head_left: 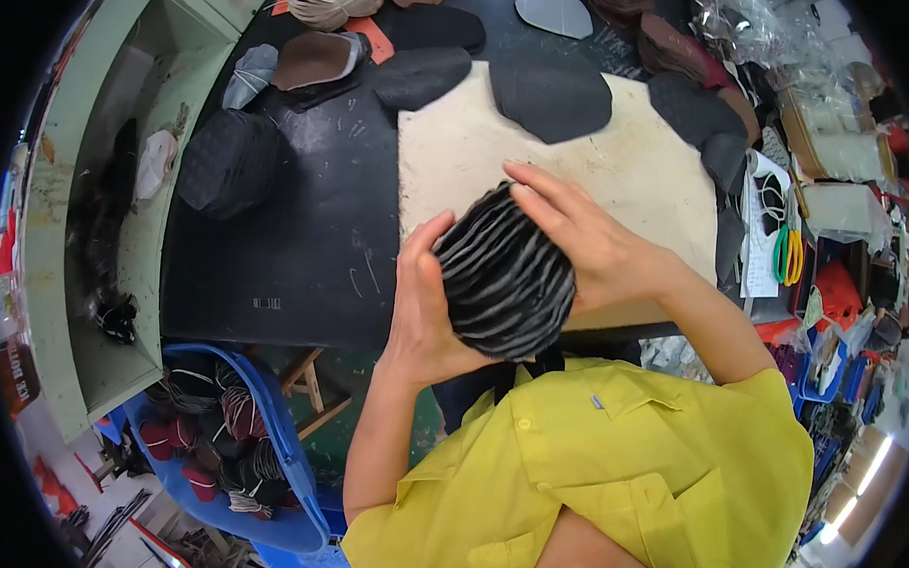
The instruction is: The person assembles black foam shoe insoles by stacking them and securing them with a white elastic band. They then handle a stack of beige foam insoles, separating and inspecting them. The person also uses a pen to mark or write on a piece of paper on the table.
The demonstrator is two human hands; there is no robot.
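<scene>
Black, thin, layered pieces with pale grey edges make up the thick bundle [505,278] that you are grasping between both hands. Your left hand [414,308] cups its left and lower side, fingers curved up along the layers, while your right hand [581,233] presses on its upper right side with the fingers stretched over the top. You hold it in front of your chest, above the near edge of the black, scuffed table [327,219] and over the lower left part of the cream, flat board [638,195] lying there.

Beyond your hands, a black, flat, rounded piece [551,99] overlaps the board's far edge. To your left on the table stands a black, rounded stack of similar pieces [228,166], and farther back lies a brown, flat, rounded piece [312,59]. A grey, smooth, flat oval [554,14] rests near the far side. At your right, scissors with green and yellow handles [788,258] lie by the right edge of a white paper sheet [760,245].

Below the table on your left, a blue plastic tub [287,443] carries dark red and black bundles [250,414]. Your shirt [619,435] is yellow, short-sleeved cloth.
</scene>
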